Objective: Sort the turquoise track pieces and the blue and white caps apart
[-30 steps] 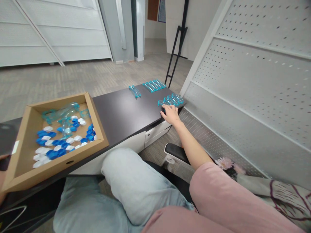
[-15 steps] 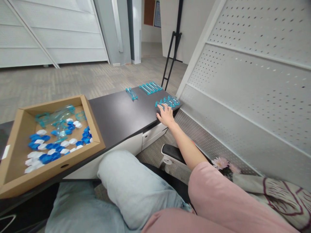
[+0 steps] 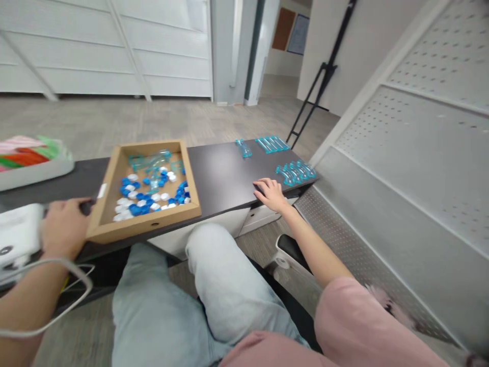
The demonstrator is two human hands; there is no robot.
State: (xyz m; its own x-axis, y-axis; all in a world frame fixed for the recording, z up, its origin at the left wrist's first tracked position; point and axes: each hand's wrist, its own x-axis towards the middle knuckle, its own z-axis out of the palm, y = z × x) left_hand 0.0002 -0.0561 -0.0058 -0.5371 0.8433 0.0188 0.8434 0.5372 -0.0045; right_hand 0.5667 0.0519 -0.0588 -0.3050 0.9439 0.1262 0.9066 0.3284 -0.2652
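Observation:
My right hand (image 3: 270, 193) lies at the front edge of the dark table, palm down and fingers stretched out, holding nothing that shows. Just beyond it is a row of curved clear-and-teal plastic pieces (image 3: 295, 172). My left hand (image 3: 65, 227) is blurred at the left, between a white device (image 3: 20, 234) and the cardboard box (image 3: 176, 216). Its fingers point toward the box wall, apart, over a dark patch I cannot make out. Inside the box are blue pieces (image 3: 135, 209), white pieces (image 3: 122, 209) and larger clear-teal plastic parts (image 3: 147, 162).
Straight teal pieces (image 3: 272, 144) lie in a row at the table's far right, with another teal piece (image 3: 243, 148) beside them. A white tray (image 3: 36, 173) of colourful items stands left. A white cable (image 3: 72, 265) loops by my left arm. A perforated panel (image 3: 412, 168) borders the right.
The view has swung left, bringing my left hand, the white device and the tray into sight. My right hand has drawn back from the curved teal pieces to the table edge.

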